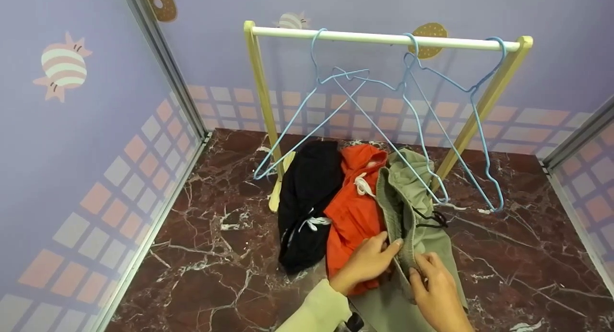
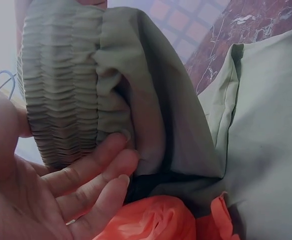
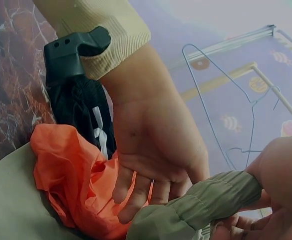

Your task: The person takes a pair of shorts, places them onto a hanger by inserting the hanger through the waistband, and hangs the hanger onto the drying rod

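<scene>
Our green pants [image 1: 434,248] lie on the dark floor [image 1: 206,265], touching the red cloth [image 1: 355,217]. Our left hand [image 1: 367,260] pinches one side of the stretchy waistband [image 2: 61,85] with partly bent fingers, and our right hand [image 1: 436,284] pinches the other side, so the top gapes a little. To do this well, we should pull both sides apart gently and evenly, smooth the bunched bits, and keep the dark string [image 1: 431,220] away from our fingers.

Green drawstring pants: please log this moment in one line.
left hand: holds waistband | right hand: holds waistband | blue clothes hangers: bare
</scene>
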Motion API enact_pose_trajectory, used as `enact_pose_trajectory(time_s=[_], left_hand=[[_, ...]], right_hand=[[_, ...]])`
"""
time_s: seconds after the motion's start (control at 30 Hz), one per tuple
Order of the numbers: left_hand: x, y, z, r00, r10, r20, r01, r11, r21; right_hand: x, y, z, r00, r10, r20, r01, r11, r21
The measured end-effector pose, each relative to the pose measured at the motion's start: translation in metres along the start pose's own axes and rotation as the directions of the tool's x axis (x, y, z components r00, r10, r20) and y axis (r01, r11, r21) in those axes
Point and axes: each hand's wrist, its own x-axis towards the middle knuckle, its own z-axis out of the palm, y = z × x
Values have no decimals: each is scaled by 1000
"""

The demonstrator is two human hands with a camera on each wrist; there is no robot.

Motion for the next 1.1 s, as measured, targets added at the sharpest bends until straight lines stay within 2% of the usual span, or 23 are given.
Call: enact_pose_trajectory(time_s=[0.17,0.27,0.4,0.5,0.6,0.7,0.9,1.1], left_hand=[[0,0,0,999,-33,1,33,999,-27],[1,-1,-1,999,-46,0,46,998,-46],[3,-2,0,1000,-21,-5,21,995,-96],[5,-4,1,1000,18,-17,-20,992,-127],[5,-6,1,999,23,-25,-26,990,-141],[6,-6,1,1000,12,-11,-14,984,-177],[6,-7,-1,1000,-22,-11,19,981,-191],[10,-10,-2,999,19,-29,-24,979,-202]], right_hand=[[-5,-2,1,997,-56,-60,56,998,9],[-8,-2,1,985,-127,-115,128,992,5],[-11,-3,1,963,-202,-178,204,979,-10],[-13,-4,1,949,-235,-211,236,972,-20],[-14,-5,0,937,-265,-230,266,964,-27],[-16,-7,-2,931,-278,-236,277,960,-38],[-21,-12,-7,938,-267,-220,263,964,-49],[-23,-15,-11,921,-298,-249,294,954,-54]])
